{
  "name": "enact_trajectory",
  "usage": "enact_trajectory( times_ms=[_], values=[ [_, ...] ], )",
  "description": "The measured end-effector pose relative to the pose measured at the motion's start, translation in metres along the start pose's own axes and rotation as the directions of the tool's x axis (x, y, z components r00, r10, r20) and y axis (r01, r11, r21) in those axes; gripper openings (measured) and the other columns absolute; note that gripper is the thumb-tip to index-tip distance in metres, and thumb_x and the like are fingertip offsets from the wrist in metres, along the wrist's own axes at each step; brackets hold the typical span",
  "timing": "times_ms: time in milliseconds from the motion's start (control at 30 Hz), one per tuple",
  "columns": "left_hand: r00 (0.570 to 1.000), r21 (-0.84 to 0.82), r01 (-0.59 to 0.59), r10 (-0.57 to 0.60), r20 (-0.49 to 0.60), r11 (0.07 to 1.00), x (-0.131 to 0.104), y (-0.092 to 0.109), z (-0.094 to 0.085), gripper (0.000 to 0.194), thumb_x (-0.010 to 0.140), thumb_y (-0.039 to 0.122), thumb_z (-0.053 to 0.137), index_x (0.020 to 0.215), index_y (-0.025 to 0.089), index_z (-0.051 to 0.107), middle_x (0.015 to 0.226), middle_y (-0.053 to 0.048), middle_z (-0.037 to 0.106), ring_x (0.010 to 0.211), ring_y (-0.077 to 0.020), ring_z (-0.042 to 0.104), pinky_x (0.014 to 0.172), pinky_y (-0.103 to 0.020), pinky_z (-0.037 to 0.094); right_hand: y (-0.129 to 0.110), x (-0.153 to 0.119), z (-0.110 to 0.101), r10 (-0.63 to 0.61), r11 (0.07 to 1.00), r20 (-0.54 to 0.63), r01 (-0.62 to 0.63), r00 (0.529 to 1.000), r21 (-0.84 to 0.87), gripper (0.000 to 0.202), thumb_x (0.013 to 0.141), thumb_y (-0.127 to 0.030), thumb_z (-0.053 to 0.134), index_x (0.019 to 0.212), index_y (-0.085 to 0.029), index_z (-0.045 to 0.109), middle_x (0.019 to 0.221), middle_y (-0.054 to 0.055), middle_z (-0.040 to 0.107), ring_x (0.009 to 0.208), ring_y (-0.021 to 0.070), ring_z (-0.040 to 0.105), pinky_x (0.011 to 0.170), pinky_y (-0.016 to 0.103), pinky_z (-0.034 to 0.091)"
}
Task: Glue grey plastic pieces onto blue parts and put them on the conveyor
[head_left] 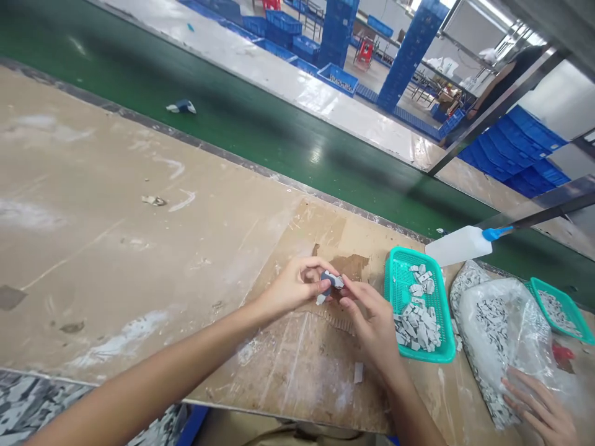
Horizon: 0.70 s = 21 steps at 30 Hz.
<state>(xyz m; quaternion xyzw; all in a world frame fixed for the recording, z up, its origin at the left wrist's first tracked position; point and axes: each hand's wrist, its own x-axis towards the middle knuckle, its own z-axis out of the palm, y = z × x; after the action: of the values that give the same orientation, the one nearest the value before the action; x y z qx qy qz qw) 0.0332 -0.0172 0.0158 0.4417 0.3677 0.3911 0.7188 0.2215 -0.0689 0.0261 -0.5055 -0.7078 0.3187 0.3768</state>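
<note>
A small dark blue and light grey plastic part (331, 281) is held up over the worktable, in front of me. My left hand (295, 286) pinches it between thumb and fingers from the left. From the other side, my right hand (373, 317) has its fingertips closed against the part's right end; any smaller piece between them is hidden. Just right of my right hand stands a green plastic basket (445, 310) with many small grey pieces (418, 325). One loose grey piece (358, 372) lies on the table below my hands.
Beyond the wooden table (116, 260) runs a green conveyor belt (260, 148) carrying a similar part (181, 106). A white bottle (460, 245) lies behind the basket. At right are a clear bag of pieces (499, 322), another green basket (560, 310) and another person's hand (539, 399).
</note>
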Motion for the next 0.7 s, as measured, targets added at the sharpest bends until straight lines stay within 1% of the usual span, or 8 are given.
enact_trajectory(
  times_ms=[67,133,267,367,467,567,700],
  values=[
    [0.999,-0.048,-0.007,0.005,-0.040,0.999,-0.003,-0.002,0.005,0.039,0.064,0.039,0.086,0.086,0.012,0.067,0.068,-0.006,0.067,0.060,-0.0174,0.063,0.058,-0.027,0.050,0.003,-0.001,0.002,-0.035,0.999,-0.015,0.035,0.999,0.020,0.036,0.095,-0.021,0.058,0.129,-0.032,0.063,0.107,0.002,0.073,0.094,0.0144,0.068,0.083,0.025,0.053],
    [0.998,-0.122,0.024,-0.031,-0.053,0.992,-0.007,-0.001,0.009,0.037,0.062,0.034,0.088,0.083,0.013,0.067,0.067,-0.005,0.067,0.058,-0.0167,0.063,0.057,-0.027,0.051,0.004,-0.002,0.004,-0.056,0.998,-0.042,0.058,0.998,0.031,0.035,0.095,-0.019,0.057,0.126,-0.033,0.065,0.104,0.001,0.074,0.093,0.0145,0.069,0.082,0.025,0.053],
    [0.979,-0.273,0.177,-0.198,-0.050,0.946,-0.007,0.004,0.011,0.034,0.055,0.021,0.088,0.080,0.014,0.065,0.068,-0.002,0.066,0.055,-0.0173,0.066,0.059,-0.031,0.058,0.000,0.000,0.010,-0.045,0.996,-0.082,0.050,0.996,0.070,0.034,0.095,-0.017,0.055,0.123,-0.032,0.066,0.110,0.001,0.072,0.099,0.0152,0.067,0.086,0.027,0.053],
    [0.960,-0.342,0.253,-0.279,-0.029,0.905,-0.005,0.008,0.009,0.028,0.057,0.014,0.083,0.078,0.014,0.065,0.070,-0.003,0.067,0.057,-0.0190,0.067,0.059,-0.034,0.061,-0.003,0.002,0.011,-0.057,0.994,-0.075,0.063,0.996,0.088,0.032,0.097,-0.018,0.051,0.123,-0.031,0.065,0.114,0.002,0.070,0.105,0.0158,0.065,0.090,0.028,0.052],
    [0.951,-0.392,0.290,-0.309,0.014,0.873,-0.003,0.007,0.008,0.020,0.061,0.009,0.075,0.078,0.012,0.066,0.071,-0.006,0.068,0.057,-0.0185,0.067,0.056,-0.032,0.061,-0.004,0.002,0.012,-0.089,0.993,-0.089,0.095,0.992,0.068,0.031,0.098,-0.017,0.048,0.121,-0.030,0.065,0.112,0.002,0.070,0.103,0.0149,0.065,0.089,0.028,0.051],
    [0.948,-0.418,0.310,-0.313,0.064,0.854,-0.003,0.004,0.007,0.020,0.061,0.004,0.071,0.079,0.012,0.065,0.071,-0.006,0.067,0.057,-0.0173,0.066,0.055,-0.029,0.060,-0.004,0.002,0.013,-0.127,0.991,-0.099,0.131,0.987,0.039,0.031,0.098,-0.014,0.046,0.119,-0.028,0.064,0.109,0.003,0.069,0.101,0.0147,0.065,0.088,0.027,0.051],
    [0.946,-0.387,0.321,-0.309,0.096,0.865,-0.004,0.004,0.006,0.020,0.061,0.007,0.073,0.079,0.013,0.066,0.073,-0.006,0.067,0.060,-0.0173,0.066,0.059,-0.029,0.061,-0.009,0.001,0.013,-0.170,0.985,-0.090,0.172,0.981,0.013,0.033,0.098,-0.012,0.042,0.119,-0.026,0.064,0.109,0.005,0.069,0.103,0.0154,0.065,0.089,0.028,0.052]
  ],
)
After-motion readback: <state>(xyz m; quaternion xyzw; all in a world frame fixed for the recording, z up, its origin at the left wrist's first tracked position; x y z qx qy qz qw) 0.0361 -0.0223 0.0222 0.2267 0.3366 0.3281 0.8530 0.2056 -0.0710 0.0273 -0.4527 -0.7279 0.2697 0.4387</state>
